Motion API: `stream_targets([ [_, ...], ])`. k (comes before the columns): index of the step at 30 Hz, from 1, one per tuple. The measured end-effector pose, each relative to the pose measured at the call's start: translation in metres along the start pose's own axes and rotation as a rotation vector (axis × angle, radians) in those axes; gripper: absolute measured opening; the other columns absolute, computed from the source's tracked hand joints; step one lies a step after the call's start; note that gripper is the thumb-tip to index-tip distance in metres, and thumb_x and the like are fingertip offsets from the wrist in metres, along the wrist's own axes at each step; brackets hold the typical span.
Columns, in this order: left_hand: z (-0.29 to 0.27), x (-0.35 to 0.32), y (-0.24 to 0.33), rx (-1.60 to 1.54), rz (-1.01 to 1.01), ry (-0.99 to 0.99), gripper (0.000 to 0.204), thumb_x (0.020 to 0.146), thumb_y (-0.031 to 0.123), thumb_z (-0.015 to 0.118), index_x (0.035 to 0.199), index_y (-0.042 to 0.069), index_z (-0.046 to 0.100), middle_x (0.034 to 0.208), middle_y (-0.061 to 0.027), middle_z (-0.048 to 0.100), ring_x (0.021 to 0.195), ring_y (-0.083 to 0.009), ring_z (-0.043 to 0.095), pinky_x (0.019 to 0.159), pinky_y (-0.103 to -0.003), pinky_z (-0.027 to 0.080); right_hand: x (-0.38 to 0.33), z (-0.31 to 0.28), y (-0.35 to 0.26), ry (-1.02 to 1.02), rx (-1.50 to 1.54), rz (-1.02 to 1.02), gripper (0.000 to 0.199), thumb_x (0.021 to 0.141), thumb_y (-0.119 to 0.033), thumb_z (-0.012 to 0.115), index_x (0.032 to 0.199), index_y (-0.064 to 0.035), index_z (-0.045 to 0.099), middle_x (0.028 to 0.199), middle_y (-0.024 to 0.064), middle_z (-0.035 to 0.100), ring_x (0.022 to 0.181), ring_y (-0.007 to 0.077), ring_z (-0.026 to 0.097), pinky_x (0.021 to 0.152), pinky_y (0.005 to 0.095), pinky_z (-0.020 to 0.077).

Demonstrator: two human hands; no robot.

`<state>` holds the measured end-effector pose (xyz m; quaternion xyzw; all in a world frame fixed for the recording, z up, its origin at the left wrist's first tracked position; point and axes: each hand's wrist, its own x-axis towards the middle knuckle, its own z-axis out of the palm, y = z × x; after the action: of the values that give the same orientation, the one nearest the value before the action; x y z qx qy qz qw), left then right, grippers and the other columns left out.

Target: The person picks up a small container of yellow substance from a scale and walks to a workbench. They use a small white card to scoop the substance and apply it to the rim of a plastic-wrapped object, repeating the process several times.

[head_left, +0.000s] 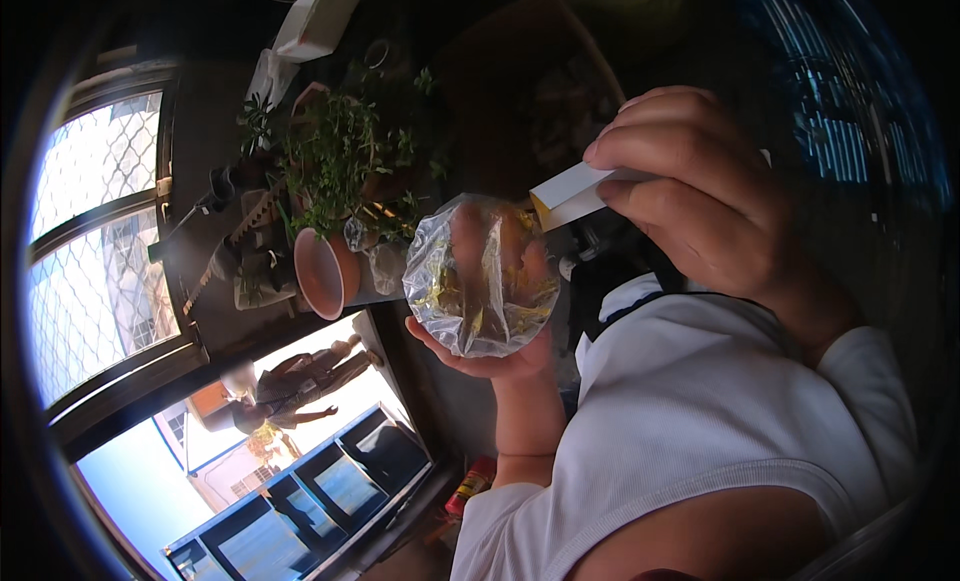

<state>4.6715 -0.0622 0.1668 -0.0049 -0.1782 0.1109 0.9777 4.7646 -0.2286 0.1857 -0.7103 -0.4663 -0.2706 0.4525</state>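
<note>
Head camera view shows the person's left hand (505, 359) cupped around a clear, crinkled, roundish plastic bag (485, 281) with yellow-green bits showing in it. The bag is near the middle of the scene; fingers show through the film, though I cannot tell whether they lie behind the plastic or inside it. The right hand (700, 181) pinches a slim white box-like piece with flat sides (582, 193), thumb below and bent fingers above. Its yellow-tinged end points at the bag's upper right edge, very near it; whether the two touch is unclear. The person wears a white ribbed shirt (690, 401), whose sleeves cover both upper arms.

Left of the bag stands a pinkish, round-rimmed pot (328, 274), just beside a leafy green plant (345, 156). A toothed, saw-like strip (255, 216) lies left of the plant, and a white rectangular box (318, 21) sits near the top edge. Farther left is a bright window with a wire-mesh grille (100, 166). Through the opening below it, a person in dark clothing (300, 386) appears sideways, near a blue panelled barrier (300, 506). A red-and-yellow container (468, 488) lies near the left sleeve.
</note>
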Motion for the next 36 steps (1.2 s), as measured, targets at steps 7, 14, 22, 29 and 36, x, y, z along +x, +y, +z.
stream_targets([
  [7, -0.004, -0.001, 0.013, 0.076, -0.146, -0.036, 0.066, 0.091, 0.051, 0.039, 0.144, 0.017, 0.02, 0.15, -0.0125, 0.015, 0.138, -0.0339, 0.012, 0.11, -0.056, 0.014, 0.005, -0.001, -0.002, 0.016, 0.085, -0.033, 0.011, 0.067, 0.002, 0.068, 0.072, 0.0036, 0.058, 0.095, 0.0141, 0.06, 0.087, 0.0264, 0.059, 0.078, 0.0419, 0.0492],
  [14, -0.003, -0.008, 0.018, 0.133, -0.112, 0.054, 0.071, 0.089, 0.055, 0.037, 0.144, 0.014, 0.02, 0.149, -0.015, 0.018, 0.138, -0.0335, 0.015, 0.108, -0.059, 0.016, 0.005, 0.002, -0.001, 0.002, 0.096, -0.079, 0.009, 0.07, 0.0, 0.065, 0.076, 0.0035, 0.06, 0.095, 0.0135, 0.06, 0.088, 0.026, 0.058, 0.081, 0.0436, 0.0477],
  [22, -0.004, -0.013, 0.016, 0.333, -0.103, 0.096, 0.071, 0.091, 0.05, 0.04, 0.144, 0.009, 0.017, 0.149, -0.0174, 0.015, 0.139, -0.0331, 0.011, 0.11, -0.056, 0.011, 0.007, -0.002, -0.005, -0.069, 0.095, -0.064, 0.01, 0.073, -0.003, 0.061, 0.08, 0.0048, 0.061, 0.097, 0.0144, 0.06, 0.089, 0.0273, 0.058, 0.084, 0.0461, 0.0463],
  [29, -0.015, -0.013, 0.01, 0.686, -0.095, 0.033, 0.08, 0.081, 0.047, 0.057, 0.136, -0.005, 0.03, 0.139, -0.0261, 0.033, 0.129, -0.0374, 0.035, 0.105, -0.048, 0.03, 0.011, -0.006, -0.012, -0.105, 0.161, -0.041, 0.012, 0.074, -0.005, 0.06, 0.082, 0.0051, 0.06, 0.097, 0.0147, 0.059, 0.088, 0.0276, 0.057, 0.083, 0.0466, 0.0465],
  [36, -0.015, -0.009, 0.009, 0.864, -0.167, 0.114, 0.075, 0.089, 0.051, 0.041, 0.142, 0.001, 0.022, 0.144, -0.0177, 0.029, 0.134, -0.0328, 0.028, 0.11, -0.048, 0.022, 0.017, -0.021, -0.007, -0.115, 0.261, -0.015, 0.024, 0.063, 0.002, 0.071, 0.083, 0.0018, 0.058, 0.094, 0.0135, 0.059, 0.083, 0.0269, 0.059, 0.076, 0.0417, 0.05],
])
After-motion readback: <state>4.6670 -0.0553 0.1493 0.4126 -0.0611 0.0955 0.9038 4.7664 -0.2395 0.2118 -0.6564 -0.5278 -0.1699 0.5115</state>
